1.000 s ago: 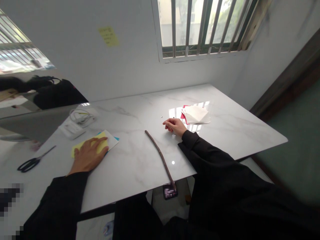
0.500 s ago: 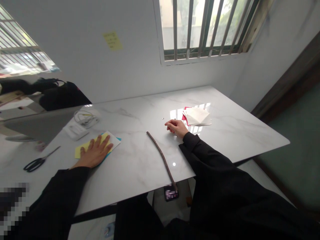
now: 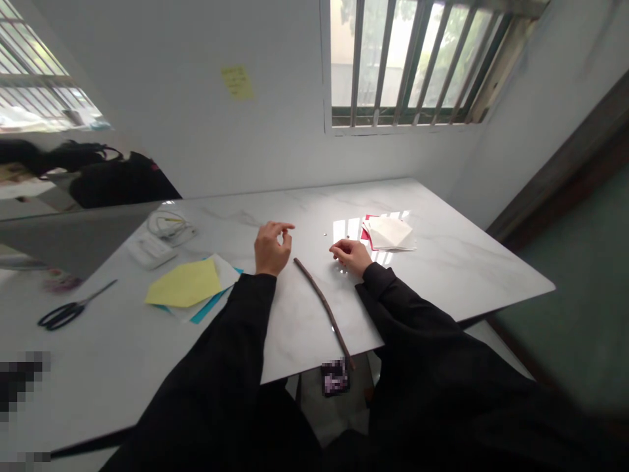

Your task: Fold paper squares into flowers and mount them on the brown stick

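Observation:
My left hand (image 3: 274,248) hovers over the table left of a brown stick (image 3: 322,301), its fingers apart and nothing in them. To the right of the stick, my right hand (image 3: 350,256) is at the tabletop with fingers pinched; anything between them is too small to make out. Just beyond it lie cream paper pieces (image 3: 392,233) on a red piece (image 3: 365,229). Yellow paper (image 3: 187,284) rests over white and blue sheets (image 3: 209,307) at the left. A tiny object (image 3: 325,235) sits beyond my right hand.
Black-handled scissors (image 3: 66,314) lie on the white marbled table (image 3: 265,314) at far left. A white box (image 3: 151,251) and a coiled cable (image 3: 170,226) are behind the paper. The stick's near end overhangs the front edge. A wall with a barred window stands behind.
My left hand has lifted off the yellow paper and moved right, towards the stick. My right hand keeps its pinch near the same spot. The camera view has shifted slightly.

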{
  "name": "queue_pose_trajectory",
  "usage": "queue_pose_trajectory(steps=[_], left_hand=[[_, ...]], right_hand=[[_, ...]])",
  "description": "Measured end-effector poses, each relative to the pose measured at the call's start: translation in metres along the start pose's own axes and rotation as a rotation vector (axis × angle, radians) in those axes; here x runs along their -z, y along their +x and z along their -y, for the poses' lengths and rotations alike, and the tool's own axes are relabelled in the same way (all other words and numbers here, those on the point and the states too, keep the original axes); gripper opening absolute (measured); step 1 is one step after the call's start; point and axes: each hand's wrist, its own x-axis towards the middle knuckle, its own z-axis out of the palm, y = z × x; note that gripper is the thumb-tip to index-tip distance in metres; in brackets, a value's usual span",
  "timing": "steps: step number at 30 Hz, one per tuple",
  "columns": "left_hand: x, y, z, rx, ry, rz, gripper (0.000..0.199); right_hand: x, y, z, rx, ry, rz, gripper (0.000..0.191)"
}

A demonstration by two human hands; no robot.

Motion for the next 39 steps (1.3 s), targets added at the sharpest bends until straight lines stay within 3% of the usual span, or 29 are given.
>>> queue_pose_trajectory(steps=[4, 8, 11, 14, 17, 19, 25, 30, 36, 39], left_hand=[[-0.011, -0.021, 0.001, 0.034, -0.129, -0.004, 0.026], [-0.002, -0.025, 0.008, 0.074, -0.183, -0.033, 0.023], [0.000, -0.025, 0.011, 0.106, -0.193, -0.091, 0.023], [-0.004, -0.026, 0.011, 0.123, -0.215, -0.102, 0.023], [-0.008, -0.028, 0.010, 0.137, -0.251, -0.096, 0.022], [-0.009, -0.028, 0.010, 0.165, -0.272, -0.098, 0.022], [-0.008, -0.028, 0.008, 0.256, -0.305, -0.122, 0.021], [-0.009, -0.028, 0.004, 0.292, -0.320, -0.110, 0.021], [-0.009, -0.029, 0.001, 0.309, -0.334, -0.077, 0.021], [-0.008, -0.028, 0.000, 0.316, -0.337, -0.078, 0.021]], right_hand=[[-0.003, -0.009, 0.005, 0.192, -0.454, -0.085, 0.015], [0.023, -0.005, 0.007, 0.359, -0.775, -0.263, 0.028], [0.057, 0.002, -0.005, 0.290, -0.907, -0.418, 0.044], [0.083, 0.005, -0.025, 0.098, -1.009, -0.467, 0.064], [0.091, 0.004, -0.041, -0.091, -1.034, -0.392, 0.077], [0.091, 0.003, -0.045, -0.153, -1.042, -0.333, 0.077], [0.093, 0.004, -0.043, -0.102, -1.051, -0.302, 0.052], [0.097, 0.004, -0.041, -0.053, -0.956, -0.365, 0.037], [0.094, -0.002, -0.032, -0.175, -0.919, -0.464, 0.027], [0.095, -0.004, -0.029, -0.166, -0.924, -0.509, 0.026]])
